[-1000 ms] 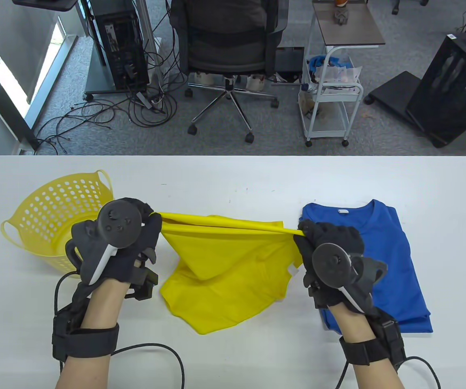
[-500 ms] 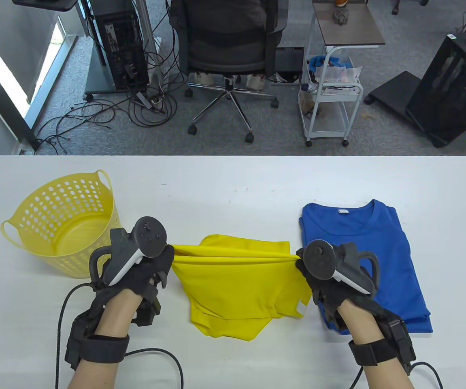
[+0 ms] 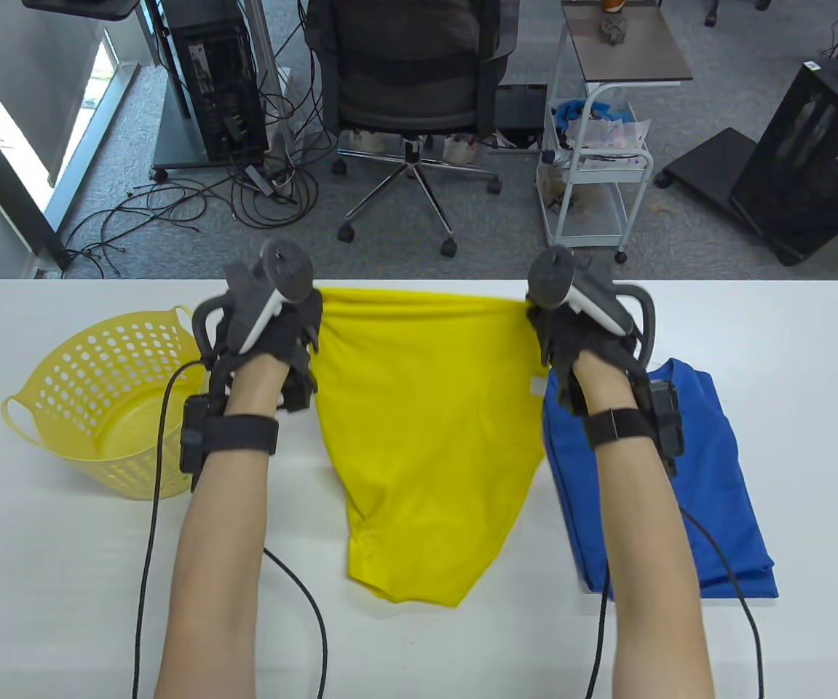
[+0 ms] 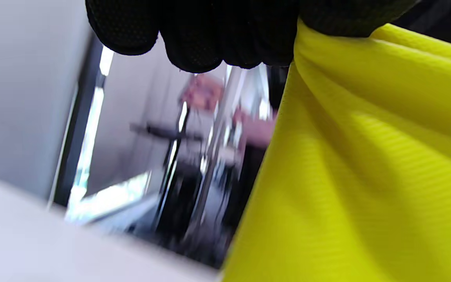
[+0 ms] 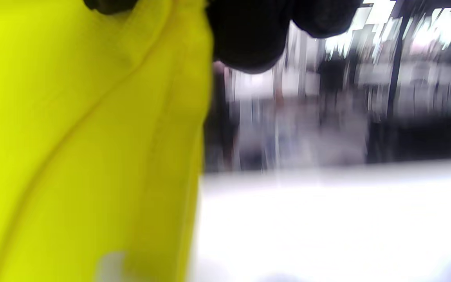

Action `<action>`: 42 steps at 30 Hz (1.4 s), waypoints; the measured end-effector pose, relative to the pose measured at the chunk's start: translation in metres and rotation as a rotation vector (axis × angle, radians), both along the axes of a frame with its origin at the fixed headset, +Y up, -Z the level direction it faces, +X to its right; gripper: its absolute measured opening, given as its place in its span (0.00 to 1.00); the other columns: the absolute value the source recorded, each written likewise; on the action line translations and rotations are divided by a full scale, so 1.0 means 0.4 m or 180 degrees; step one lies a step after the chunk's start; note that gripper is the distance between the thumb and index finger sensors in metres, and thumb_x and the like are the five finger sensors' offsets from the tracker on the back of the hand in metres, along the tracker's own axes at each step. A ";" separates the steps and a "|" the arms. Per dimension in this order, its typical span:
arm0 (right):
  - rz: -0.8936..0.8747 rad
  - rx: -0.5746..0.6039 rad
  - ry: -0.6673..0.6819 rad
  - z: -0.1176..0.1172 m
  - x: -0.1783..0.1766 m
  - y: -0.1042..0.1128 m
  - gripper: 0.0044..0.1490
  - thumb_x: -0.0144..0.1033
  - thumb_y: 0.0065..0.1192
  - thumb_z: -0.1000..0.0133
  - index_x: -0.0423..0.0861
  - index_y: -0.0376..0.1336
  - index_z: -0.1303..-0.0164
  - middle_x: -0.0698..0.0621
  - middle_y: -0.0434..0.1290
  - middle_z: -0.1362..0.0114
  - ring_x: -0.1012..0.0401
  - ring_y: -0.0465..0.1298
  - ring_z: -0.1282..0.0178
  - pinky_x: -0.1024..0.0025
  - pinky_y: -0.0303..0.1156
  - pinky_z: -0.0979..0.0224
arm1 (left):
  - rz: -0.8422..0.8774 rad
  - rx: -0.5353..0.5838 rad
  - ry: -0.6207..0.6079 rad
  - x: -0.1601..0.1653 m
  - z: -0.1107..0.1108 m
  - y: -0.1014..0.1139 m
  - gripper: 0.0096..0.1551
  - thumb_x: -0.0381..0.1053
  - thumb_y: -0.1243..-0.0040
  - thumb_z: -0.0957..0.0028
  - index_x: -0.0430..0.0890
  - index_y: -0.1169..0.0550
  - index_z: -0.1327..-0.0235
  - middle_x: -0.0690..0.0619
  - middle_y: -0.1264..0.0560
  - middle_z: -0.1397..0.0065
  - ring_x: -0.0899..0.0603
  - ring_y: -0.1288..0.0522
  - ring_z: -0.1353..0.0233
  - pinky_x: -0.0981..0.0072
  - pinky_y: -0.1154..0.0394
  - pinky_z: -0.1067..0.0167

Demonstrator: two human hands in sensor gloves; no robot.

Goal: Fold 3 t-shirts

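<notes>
A yellow t-shirt (image 3: 426, 429) is stretched between my two hands and reaches from the table's far edge down toward the near side. My left hand (image 3: 295, 331) grips its far left corner; the left wrist view shows the yellow cloth (image 4: 366, 164) held under the gloved fingers (image 4: 210, 35). My right hand (image 3: 560, 331) grips the far right corner; the right wrist view shows the yellow cloth (image 5: 84, 149) beside the fingers (image 5: 249, 35), blurred. A folded blue t-shirt (image 3: 717, 480) lies at the right, partly under my right forearm.
A yellow perforated basket (image 3: 109, 400) stands on the white table (image 3: 790, 349) at the left, next to my left forearm. Glove cables trail across the table's near side. An office chair and a white cart stand on the floor beyond the far edge.
Both hands moved from the middle of the table to the far edge, carrying the yellow shirt's top edge away and spreading the cloth out long. The blue shirt and basket have not moved.
</notes>
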State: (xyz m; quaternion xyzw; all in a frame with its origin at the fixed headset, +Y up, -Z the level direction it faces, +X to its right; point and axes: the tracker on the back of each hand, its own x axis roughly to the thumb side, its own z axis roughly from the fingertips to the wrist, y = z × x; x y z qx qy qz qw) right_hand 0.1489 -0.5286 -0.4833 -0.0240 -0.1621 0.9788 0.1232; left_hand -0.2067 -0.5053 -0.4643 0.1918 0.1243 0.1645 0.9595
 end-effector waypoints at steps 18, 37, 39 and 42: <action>0.1113 -0.0914 0.0445 0.281 -0.026 -0.346 0.27 0.43 0.53 0.50 0.57 0.62 0.38 0.54 0.73 0.38 0.53 0.74 0.39 0.44 0.63 0.28 | -0.0496 -0.1368 -0.0568 -0.032 0.257 -0.370 0.21 0.62 0.44 0.54 0.55 0.20 0.53 0.54 0.26 0.37 0.45 0.27 0.34 0.48 0.28 0.34; 0.1164 -0.1663 0.1142 0.474 -0.022 -0.436 0.26 0.43 0.58 0.52 0.59 0.67 0.41 0.54 0.76 0.41 0.53 0.76 0.41 0.44 0.64 0.30 | -0.0763 -0.2385 -0.1237 -0.056 0.447 -0.506 0.21 0.64 0.47 0.53 0.55 0.20 0.55 0.55 0.26 0.38 0.45 0.27 0.35 0.48 0.28 0.34; 0.1094 -0.1707 0.1248 0.494 -0.015 -0.394 0.26 0.44 0.59 0.53 0.59 0.67 0.42 0.54 0.77 0.42 0.53 0.76 0.42 0.44 0.65 0.31 | -0.0680 -0.2408 -0.1307 -0.063 0.461 -0.470 0.21 0.63 0.47 0.53 0.55 0.20 0.56 0.54 0.26 0.38 0.44 0.28 0.34 0.47 0.29 0.34; 0.0941 -0.1652 0.1344 0.524 -0.009 -0.296 0.26 0.43 0.61 0.52 0.57 0.69 0.42 0.53 0.78 0.43 0.53 0.77 0.44 0.44 0.65 0.32 | -0.0619 -0.2333 -0.1385 -0.070 0.481 -0.366 0.21 0.64 0.47 0.53 0.54 0.19 0.57 0.54 0.25 0.39 0.44 0.27 0.35 0.47 0.29 0.34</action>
